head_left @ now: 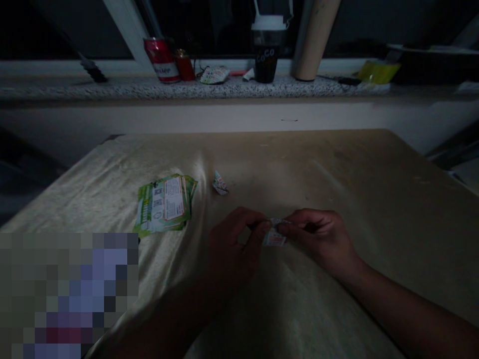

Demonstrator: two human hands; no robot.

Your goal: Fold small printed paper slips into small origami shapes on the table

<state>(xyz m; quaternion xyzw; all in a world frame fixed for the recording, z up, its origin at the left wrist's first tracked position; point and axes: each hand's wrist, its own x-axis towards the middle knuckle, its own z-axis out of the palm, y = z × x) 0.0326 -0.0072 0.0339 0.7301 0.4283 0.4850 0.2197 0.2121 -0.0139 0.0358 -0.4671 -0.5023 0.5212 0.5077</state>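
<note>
Between my two hands is a small piece of printed paper (pixel 276 239), folded along its upper edge. My left hand (pixel 239 244) pinches its left side between thumb and forefinger. On the right side, the thumb and fingers of my right hand (pixel 324 237) are closed on the same paper. Beyond my left hand a small folded paper piece (pixel 220 184) with a pointed top lies on the table. Farther left sits a loose stack of green and white printed sheets (pixel 164 204). My fingertips hide part of the held paper.
A pale cloth covers the table (pixel 337 169), with wrinkles on its left half. On the stone windowsill (pixel 232 90) behind stand a red can (pixel 161 61), a lidded drink cup (pixel 266 52) and a cardboard tube (pixel 316 40). A crumpled printed paper (pixel 214 75) lies there too. The lower left corner is pixelated.
</note>
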